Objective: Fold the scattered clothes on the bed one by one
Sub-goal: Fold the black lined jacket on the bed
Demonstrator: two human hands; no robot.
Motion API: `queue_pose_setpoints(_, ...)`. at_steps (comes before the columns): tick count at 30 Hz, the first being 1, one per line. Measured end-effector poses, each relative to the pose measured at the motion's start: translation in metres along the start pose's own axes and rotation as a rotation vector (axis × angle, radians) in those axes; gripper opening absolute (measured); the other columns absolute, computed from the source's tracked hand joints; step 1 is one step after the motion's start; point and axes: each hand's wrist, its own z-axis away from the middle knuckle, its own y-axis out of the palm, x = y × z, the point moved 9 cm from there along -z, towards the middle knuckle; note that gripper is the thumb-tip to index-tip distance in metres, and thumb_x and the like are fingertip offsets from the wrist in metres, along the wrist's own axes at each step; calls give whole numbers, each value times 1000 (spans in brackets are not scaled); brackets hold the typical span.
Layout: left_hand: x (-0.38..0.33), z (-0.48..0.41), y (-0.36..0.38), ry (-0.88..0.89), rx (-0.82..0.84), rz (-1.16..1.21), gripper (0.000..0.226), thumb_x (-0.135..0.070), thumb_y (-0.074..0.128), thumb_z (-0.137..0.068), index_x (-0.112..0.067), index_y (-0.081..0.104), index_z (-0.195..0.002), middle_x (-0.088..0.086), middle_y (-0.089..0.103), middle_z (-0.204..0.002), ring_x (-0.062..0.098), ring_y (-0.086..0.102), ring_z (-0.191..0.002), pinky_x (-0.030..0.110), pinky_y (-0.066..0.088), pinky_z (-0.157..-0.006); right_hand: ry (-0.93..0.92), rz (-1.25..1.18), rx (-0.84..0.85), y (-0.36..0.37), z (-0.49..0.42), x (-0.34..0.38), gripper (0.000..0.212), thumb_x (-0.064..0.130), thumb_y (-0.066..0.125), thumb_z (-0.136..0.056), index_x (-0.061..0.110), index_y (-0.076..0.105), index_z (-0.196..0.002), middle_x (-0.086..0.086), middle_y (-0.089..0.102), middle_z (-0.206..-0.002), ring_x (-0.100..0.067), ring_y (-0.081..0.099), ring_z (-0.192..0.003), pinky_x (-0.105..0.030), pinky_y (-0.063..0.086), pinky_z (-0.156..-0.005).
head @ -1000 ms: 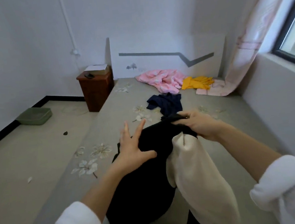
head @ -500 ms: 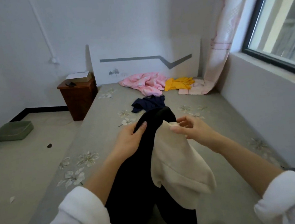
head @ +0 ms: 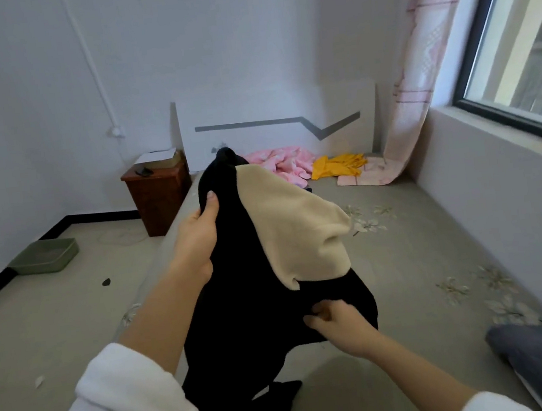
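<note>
Black garment (head: 241, 311) with a cream lining (head: 292, 223), held up over the bed (head: 438, 246) at centre frame.

The left hand (head: 199, 241) has its grip clenched on the garment's upper left edge, thumb on the near face and fingers behind. The right hand (head: 339, 325), lower and right of centre, pinches a fold of the black cloth. The garment's tail trails to the bed at the bottom of the frame. Near the headboard (head: 268, 110) a crumpled pink garment (head: 281, 163) and a yellow garment (head: 336, 165) lie side by side. A dark scrap (head: 307, 189) by the cream edge may be another piece. A wooden nightstand (head: 159, 198) stands left of the bed, with a green tray (head: 43, 255) on the floor at far left.
</note>
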Motion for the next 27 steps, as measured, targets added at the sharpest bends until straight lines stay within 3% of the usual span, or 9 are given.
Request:
queue_pose_setpoints(2, -3, 2, 1, -20, 26, 28, 40, -49, 52, -93, -20, 65, -116, 1, 71, -105, 21, 67, -97, 36, 55, -84, 108, -283, 54, 14, -7, -17, 50, 39, 67, -85, 25, 46, -129, 9, 57, -121, -15, 55, -116, -26, 49, -85)
queue_pose_setpoints(5, -7, 5, -2, -24, 30, 56, 40, -49, 54, -91, -21, 65, -117, 1, 72, -106, 22, 68, -97, 39, 55, -87, 149, -640, 31, 19, -20, -13, 86, 39, 84, -61, 35, 40, -135, 9, 57, -128, -16, 56, -116, -28, 49, -80)
queue_pose_setpoints(10, -12, 4, -30, 30, -73, 84, 39, -45, 53, -94, -18, 62, -120, 3, 69, -112, 24, 65, -102, 41, 52, -93, 112, -640, 57, 20, -36, 17, 17, 20, 57, -96, 17, 65, -111, -7, 69, -108, -22, 67, -94, -32, 52, -80)
queue_pose_setpoints(12, -11, 5, -51, 63, -137, 88, 32, -44, 50, -95, -22, 60, -117, 2, 66, -114, 22, 63, -104, 39, 52, -92, 80, -563, -49, 2, -36, 22, 16, 23, 53, -98, 21, 65, -108, -4, 70, -105, -23, 66, -97, -34, 51, -84)
queue_pose_setpoints(15, -4, 3, -89, 135, -256, -139, 39, -64, 56, -81, -36, 62, -108, -2, 56, -128, 18, 56, -114, 40, 47, -100, -7, -567, -244, -39, -34, 36, 15, 20, 50, -99, 15, 63, -100, -1, 70, -89, -15, 66, -79, -22, 51, -67)
queue_pose_setpoints(17, 3, 5, -96, 145, -238, -244, 41, -56, 57, -86, -30, 59, -118, -1, 53, -133, 16, 54, -118, 36, 46, -100, -29, -595, -308, -65, -35, 47, 16, 21, 47, -100, 13, 61, -97, -1, 65, -83, -12, 61, -73, -23, 48, -64)
queue_pose_setpoints(19, 15, 7, -88, 113, -140, -284, 38, -39, 54, -95, -22, 54, -129, -3, 60, -121, 11, 57, -108, 25, 48, -88, -43, -628, -336, -87, -38, 58, 17, 20, 46, -101, 15, 60, -92, -2, 61, -81, -12, 58, -71, -26, 45, -64)
queue_pose_setpoints(22, 26, 10, -76, 101, -24, -328, 20, -27, 56, -95, -27, 58, -115, -12, 64, -98, -1, 60, -86, 11, 46, -65, -27, -673, -311, -107, -36, 64, 18, 17, 49, -99, 15, 60, -85, -1, 60, -72, -14, 57, -64, -28, 44, -61)
queue_pose_setpoints(27, 42, 8, -72, 59, 95, -356, 24, -37, 70, -83, -17, 70, -97, 4, 72, -98, 16, 68, -95, 31, 53, -86, -72, -761, -235, -133, -25, 77, 17, 7, 49, -96, 11, 61, -85, -1, 63, -66, -11, 63, -55, -22, 52, -50)
